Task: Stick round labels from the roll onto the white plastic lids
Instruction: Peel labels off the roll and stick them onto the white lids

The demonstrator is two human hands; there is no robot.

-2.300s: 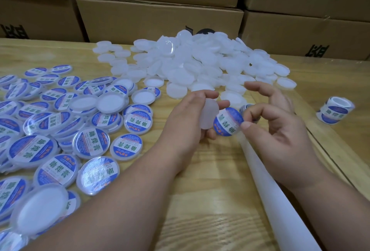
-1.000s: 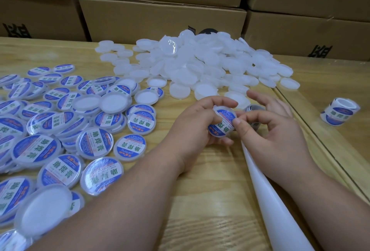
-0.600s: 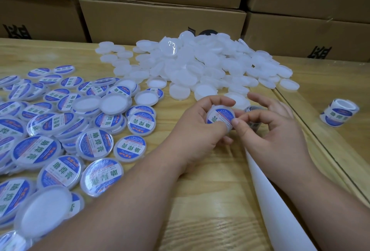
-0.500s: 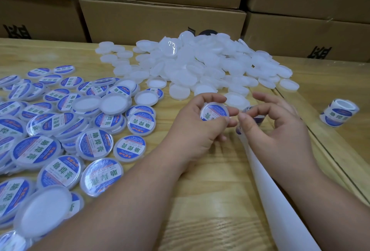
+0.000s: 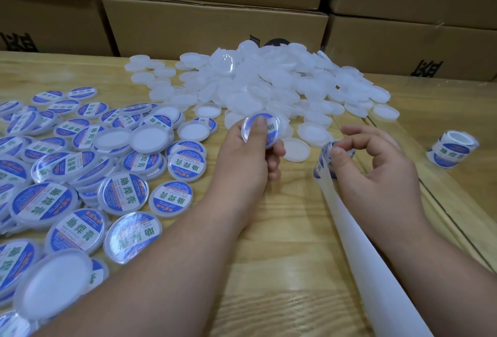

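Fingers: your left hand grips the freshly labelled lid, thumb now pressing it flat; your right hand has let go and pinches the label roll again. Lid finished; next label due.

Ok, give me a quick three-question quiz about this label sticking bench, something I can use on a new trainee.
1. True or false: the left hand holds a lid that already carries a blue label.
2. What is the right hand pinching? A) a bare lid B) the label roll with its white backing strip trailing toward the person C) nothing
3. On which side of the pile of bare white lids do the labelled lids lie, the person's left or right?

Key: 1 true; 2 B; 3 left. A spare roll stands apart on the right.
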